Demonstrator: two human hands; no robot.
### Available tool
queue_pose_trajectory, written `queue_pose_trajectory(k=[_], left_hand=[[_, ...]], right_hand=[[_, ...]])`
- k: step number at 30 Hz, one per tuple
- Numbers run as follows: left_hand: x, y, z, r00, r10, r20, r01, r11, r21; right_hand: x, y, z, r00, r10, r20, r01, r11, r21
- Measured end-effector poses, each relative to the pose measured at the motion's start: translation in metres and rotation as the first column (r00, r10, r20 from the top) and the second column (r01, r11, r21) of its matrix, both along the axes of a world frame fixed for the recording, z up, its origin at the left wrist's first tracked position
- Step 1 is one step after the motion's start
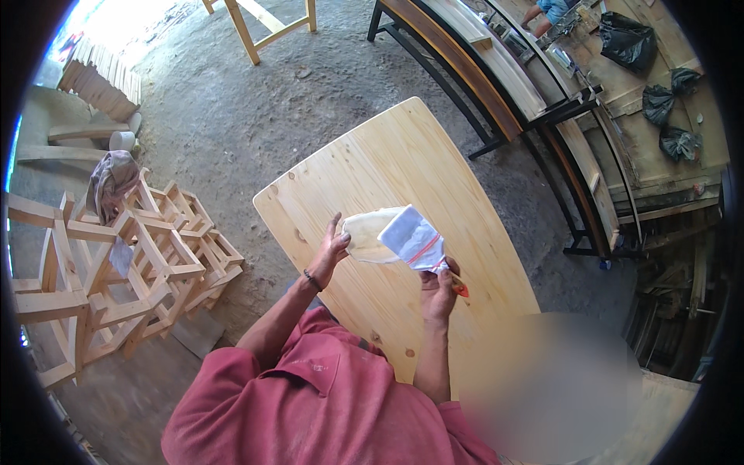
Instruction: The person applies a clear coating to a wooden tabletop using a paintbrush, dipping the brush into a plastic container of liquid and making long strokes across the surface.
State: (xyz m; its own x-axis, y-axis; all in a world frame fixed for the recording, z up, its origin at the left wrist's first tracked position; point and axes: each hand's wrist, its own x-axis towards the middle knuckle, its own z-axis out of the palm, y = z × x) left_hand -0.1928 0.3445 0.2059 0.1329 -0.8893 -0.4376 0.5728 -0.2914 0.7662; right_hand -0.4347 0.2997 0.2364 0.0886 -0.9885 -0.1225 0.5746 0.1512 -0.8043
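My left hand [335, 246] grips the near-left end of a pale cream, shallow open piece [368, 235] that looks like a cut plastic container. Its fingers lie along the rim, and the contents cannot be made out. In my right hand [439, 293] the gathered lower end of a white cloth [411, 236] with red stripes is pinched. The cloth fans out upward and overlaps the container's right end. A short orange-red tipped handle [460, 290] pokes out beside the right fingers; what it belongs to is hidden. Both hands are above a light wooden tabletop [387, 163].
Stacked wooden frames [147, 263] stand at the left, with a grey-brown rag [114, 182] draped over them. Long black metal frames with boards [457, 54] run along the right. Black plastic bags [628, 40] lie at the far right. A wooden stand [267, 27] is at the top.
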Motion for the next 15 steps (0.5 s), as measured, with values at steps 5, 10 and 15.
queue_pose_trajectory(k=[5, 10, 15], left_hand=[[0.028, 0.006, -0.018, 0.999, 0.022, 0.023, -0.023, 0.999, 0.045], [0.055, 0.027, -0.024, 0.996, 0.089, 0.0, -0.089, 0.996, 0.026], [0.075, 0.036, -0.019, 0.984, 0.169, -0.051, -0.169, 0.986, 0.004]], right_hand=[[0.038, -0.004, -0.006, 0.959, -0.024, 0.284, -0.071, 0.944, 0.321], [0.05, -0.034, -0.013, 0.941, -0.037, 0.337, -0.066, 0.954, 0.292], [0.074, -0.082, -0.048, 0.999, -0.033, 0.037, 0.022, 0.962, 0.271]])
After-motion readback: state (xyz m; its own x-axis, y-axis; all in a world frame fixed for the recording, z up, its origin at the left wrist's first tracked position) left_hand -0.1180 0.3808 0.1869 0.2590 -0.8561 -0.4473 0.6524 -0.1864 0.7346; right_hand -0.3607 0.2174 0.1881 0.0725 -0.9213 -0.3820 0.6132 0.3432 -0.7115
